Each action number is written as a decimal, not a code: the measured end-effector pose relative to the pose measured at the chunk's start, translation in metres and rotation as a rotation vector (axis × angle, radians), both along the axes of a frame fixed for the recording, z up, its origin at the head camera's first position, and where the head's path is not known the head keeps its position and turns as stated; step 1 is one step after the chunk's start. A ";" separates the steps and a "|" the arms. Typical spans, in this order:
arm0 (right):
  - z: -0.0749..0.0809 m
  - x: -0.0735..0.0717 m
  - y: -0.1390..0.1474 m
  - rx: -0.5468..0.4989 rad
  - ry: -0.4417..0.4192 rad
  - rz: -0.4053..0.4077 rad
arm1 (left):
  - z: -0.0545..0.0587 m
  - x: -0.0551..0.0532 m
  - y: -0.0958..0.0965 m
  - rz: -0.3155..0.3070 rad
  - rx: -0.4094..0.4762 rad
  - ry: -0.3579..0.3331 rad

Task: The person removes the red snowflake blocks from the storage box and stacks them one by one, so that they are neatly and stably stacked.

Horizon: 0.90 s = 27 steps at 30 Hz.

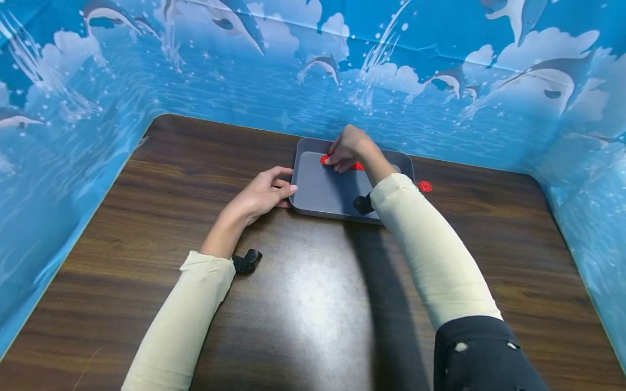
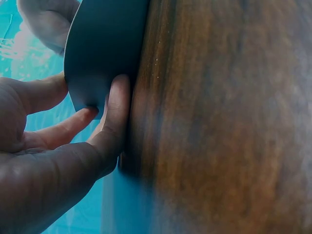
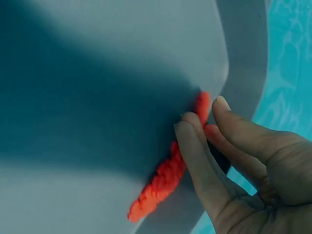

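Note:
A shallow grey rectangular tray [image 1: 318, 190] lies near the table's far edge. My left hand [image 1: 266, 193] rests at its left end; in the left wrist view its fingers [image 2: 117, 105] touch the tray's outer wall [image 2: 105, 44]. Over the tray, my right hand [image 1: 349, 149] reaches down and pinches a small red, scalloped, flower-like piece [image 1: 324, 159] near the far wall. The right wrist view shows red [image 3: 202, 105] at the fingertips. Beside them, a knobbly red row [image 3: 158, 187] lies along the tray's edge, partly hidden by the fingers in the head view.
Another red flower-like piece [image 1: 425, 186] lies on the dark wood table [image 1: 489, 217], just right of the tray. A blue dolphin-print cloth [image 1: 274, 92] stands around the table's back and sides. My right forearm crosses the tray's right part. Dark wrist cameras [image 1: 246, 261] sit on both forearms.

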State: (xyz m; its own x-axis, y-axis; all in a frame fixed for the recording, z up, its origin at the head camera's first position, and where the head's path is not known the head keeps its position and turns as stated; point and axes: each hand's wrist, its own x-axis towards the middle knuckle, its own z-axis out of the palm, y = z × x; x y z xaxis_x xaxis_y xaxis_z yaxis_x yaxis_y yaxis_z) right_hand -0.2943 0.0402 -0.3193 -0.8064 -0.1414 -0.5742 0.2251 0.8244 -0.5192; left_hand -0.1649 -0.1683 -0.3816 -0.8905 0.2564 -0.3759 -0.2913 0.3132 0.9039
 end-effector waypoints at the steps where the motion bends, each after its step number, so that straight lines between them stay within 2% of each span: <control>1: -0.002 0.000 -0.001 0.019 0.013 0.007 | 0.000 0.000 0.001 -0.002 0.000 0.000; 7: -0.014 0.003 -0.010 0.143 0.153 0.041 | 0.000 0.001 0.002 -0.005 -0.004 -0.001; 12: -0.018 0.003 -0.013 0.193 0.228 0.034 | 0.001 0.000 0.003 -0.007 0.001 0.003; 22: -0.019 0.004 -0.010 0.144 0.267 0.021 | 0.001 0.000 0.003 0.005 0.003 -0.001; 27: -0.020 0.006 -0.003 0.069 0.231 -0.005 | 0.000 0.000 0.001 0.010 0.000 -0.004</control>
State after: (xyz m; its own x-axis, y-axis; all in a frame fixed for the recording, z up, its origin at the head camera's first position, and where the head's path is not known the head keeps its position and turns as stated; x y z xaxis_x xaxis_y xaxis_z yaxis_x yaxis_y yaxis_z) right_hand -0.2887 0.0369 -0.3391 -0.9182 -0.1042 -0.3822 0.1108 0.8587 -0.5003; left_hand -0.1654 -0.1670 -0.3816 -0.8914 0.2481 -0.3792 -0.2978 0.3099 0.9029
